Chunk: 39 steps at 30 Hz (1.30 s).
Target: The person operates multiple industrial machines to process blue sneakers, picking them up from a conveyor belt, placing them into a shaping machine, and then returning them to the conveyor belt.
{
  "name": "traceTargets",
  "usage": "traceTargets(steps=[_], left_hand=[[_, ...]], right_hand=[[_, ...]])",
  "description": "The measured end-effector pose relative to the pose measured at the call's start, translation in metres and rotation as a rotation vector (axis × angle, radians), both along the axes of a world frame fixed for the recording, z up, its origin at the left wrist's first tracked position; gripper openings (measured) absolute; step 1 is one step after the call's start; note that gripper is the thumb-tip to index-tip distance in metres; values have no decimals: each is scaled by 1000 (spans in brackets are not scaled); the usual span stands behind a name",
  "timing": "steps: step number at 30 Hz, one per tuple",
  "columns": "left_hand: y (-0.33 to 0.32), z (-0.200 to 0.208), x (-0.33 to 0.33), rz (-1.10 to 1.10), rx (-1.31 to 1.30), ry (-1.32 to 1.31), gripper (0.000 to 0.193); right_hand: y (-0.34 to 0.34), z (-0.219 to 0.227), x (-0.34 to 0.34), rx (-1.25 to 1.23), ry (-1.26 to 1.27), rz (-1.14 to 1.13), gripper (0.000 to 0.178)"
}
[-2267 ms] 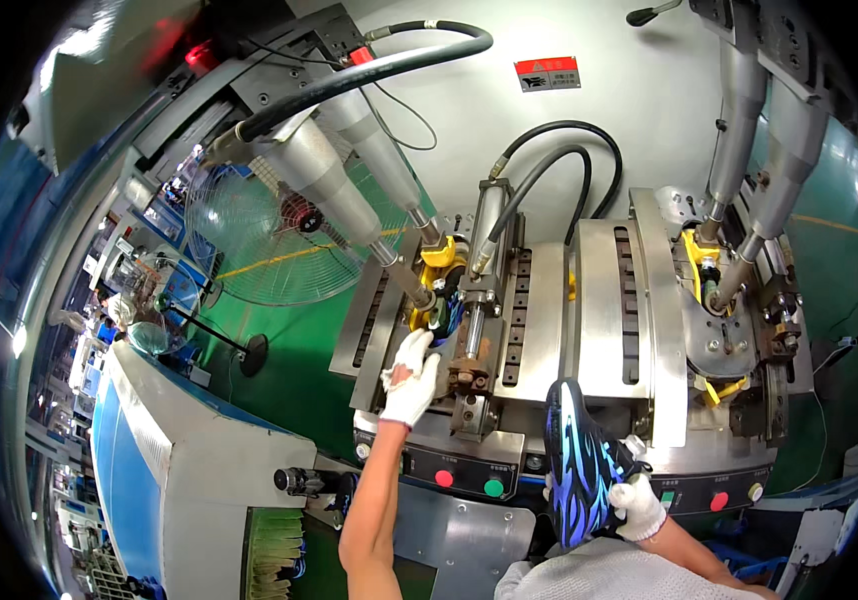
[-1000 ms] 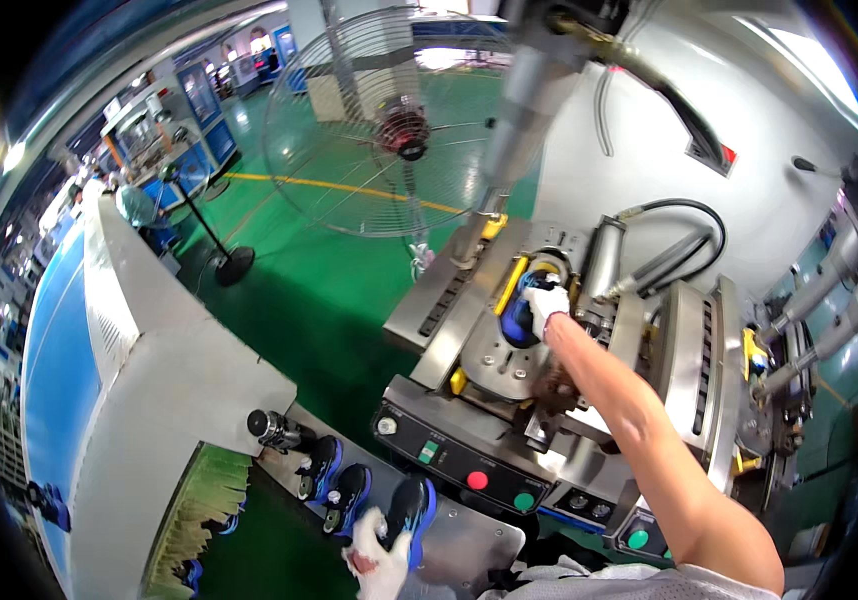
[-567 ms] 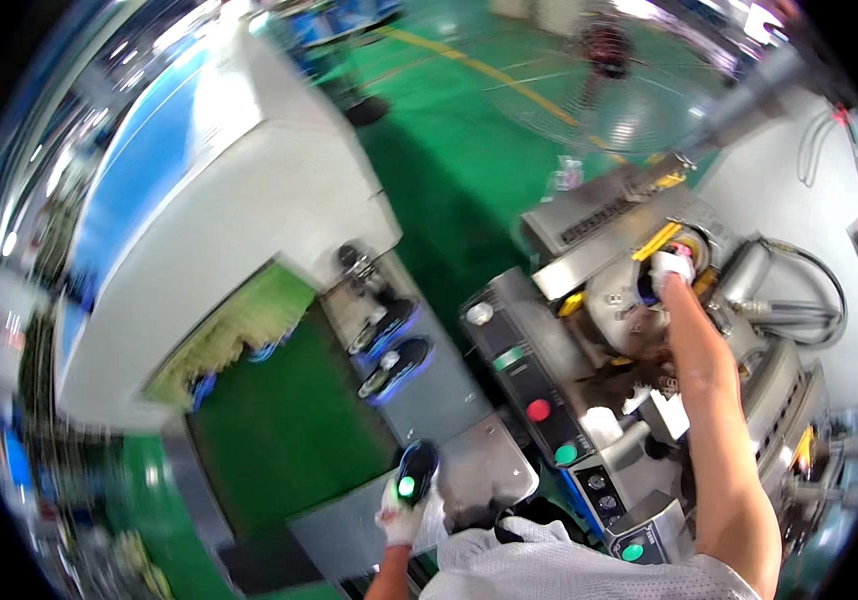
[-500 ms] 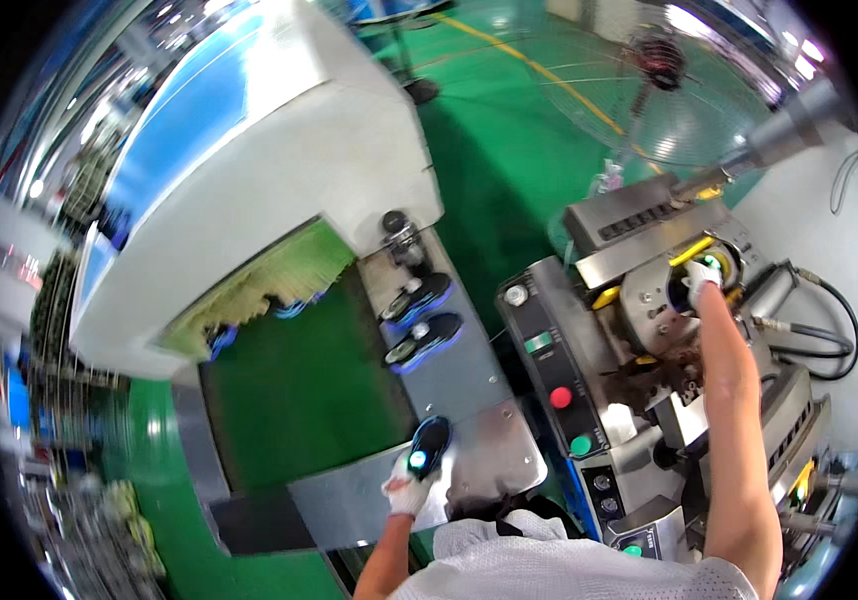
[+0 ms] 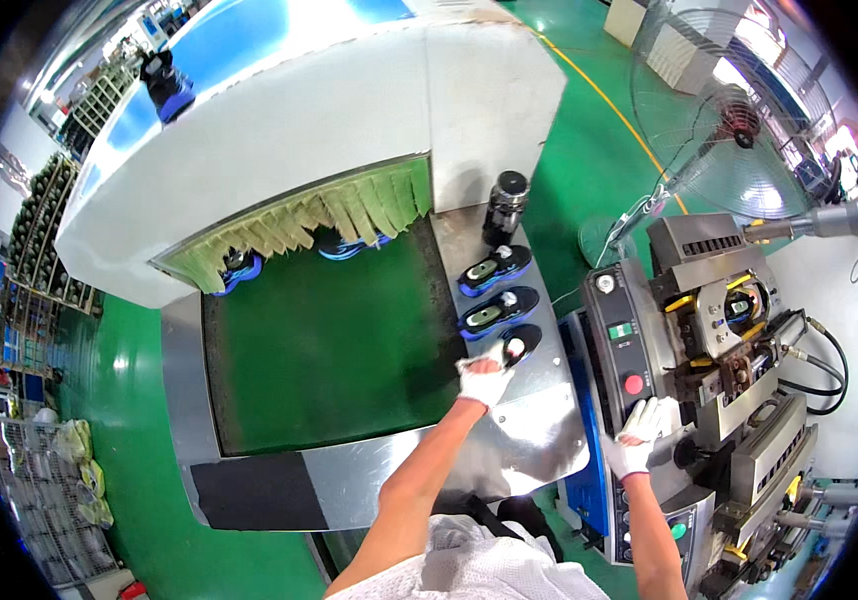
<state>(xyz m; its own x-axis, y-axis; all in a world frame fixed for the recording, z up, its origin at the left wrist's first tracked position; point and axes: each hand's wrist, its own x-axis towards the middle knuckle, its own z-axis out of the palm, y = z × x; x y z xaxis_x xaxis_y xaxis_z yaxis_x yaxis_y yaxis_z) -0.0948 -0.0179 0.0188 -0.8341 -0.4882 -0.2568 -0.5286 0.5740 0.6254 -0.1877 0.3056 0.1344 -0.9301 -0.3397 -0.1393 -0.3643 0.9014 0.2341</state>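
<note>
My left hand [image 5: 486,382], in a white glove, grips the near end of a dark shoe [image 5: 521,343] on the metal ledge. Just beyond it lie two more dark shoes with blue soles, a middle shoe [image 5: 498,312] and a far shoe [image 5: 494,270], in a row. My right hand [image 5: 633,440], also gloved, lies over the machine's control panel [image 5: 621,345], fingers stretched out, below a red button [image 5: 633,384]. What its palm covers is hidden. Another shoe [image 5: 740,303] sits in the clamp of the metal machine [image 5: 714,325], apart from both hands.
A green conveyor belt [image 5: 339,350] runs out from under a strip curtain [image 5: 299,230], where more shoes show. A dark bottle [image 5: 506,205] stands behind the row. A large fan [image 5: 739,125] is at far right, and black hoses [image 5: 829,375] loop beside the machine.
My left hand has moved the shoe from the ledge's near corner up beside the other two. My right hand has left the machine's clamp for the control panel. The whole view has shifted.
</note>
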Motion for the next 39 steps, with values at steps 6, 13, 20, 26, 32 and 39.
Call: traceTargets(steps=[6,13,20,26,32,39], left_hand=[[-38,2,1,-240,68,-5,77],[-294,11,152,190,-522,410,19],[-595,7,289,633,-726,-258,51],[-579,-8,300,641,-673,-45,29],[-440,5,327,593,-650,216,10],[-153,65,239,24,-37,247,20]], right_hand=[[-12,-4,1,10,-7,31,119],[35,-7,66,-14,71,-108,103],[42,-29,145,152,-317,-349,102],[42,-13,173,-6,-383,-595,86],[-26,-4,190,-221,-460,-438,82],[-163,12,212,-646,-622,354,75]])
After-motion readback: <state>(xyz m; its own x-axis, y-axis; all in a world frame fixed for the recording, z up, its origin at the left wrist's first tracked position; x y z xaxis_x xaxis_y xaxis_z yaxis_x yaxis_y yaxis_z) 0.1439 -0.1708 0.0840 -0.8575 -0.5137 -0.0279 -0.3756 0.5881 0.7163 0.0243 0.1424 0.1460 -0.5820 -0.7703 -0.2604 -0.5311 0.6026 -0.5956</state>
